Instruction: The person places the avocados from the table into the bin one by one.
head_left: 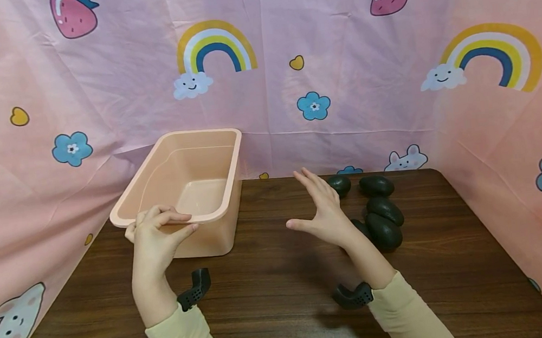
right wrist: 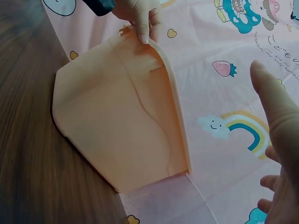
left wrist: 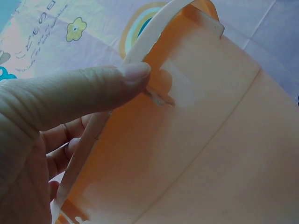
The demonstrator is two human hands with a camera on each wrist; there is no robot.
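A pale peach plastic bin [head_left: 207,243] stands upright on the table at the back left. My left hand [head_left: 153,245] grips its near rim, fingers over the top edge and thumb on the outer side; in the left wrist view the thumb [left wrist: 103,88] lies just below the rim. My right hand [head_left: 326,215] is in the air right of the bin, fingers spread and thumb out, holding nothing. Several dark green avocados [head_left: 384,232] lie beside and behind it, one partly hidden by the hand. The bin's side wall [right wrist: 107,112] fills much of the right wrist view.
The dark wooden table [head_left: 274,304] reaches back to a printed pink and lilac cloth [head_left: 268,38], which hangs behind and at both sides. A black wrist device [head_left: 194,289] sits on the left wrist, and another [head_left: 353,295] on the right.
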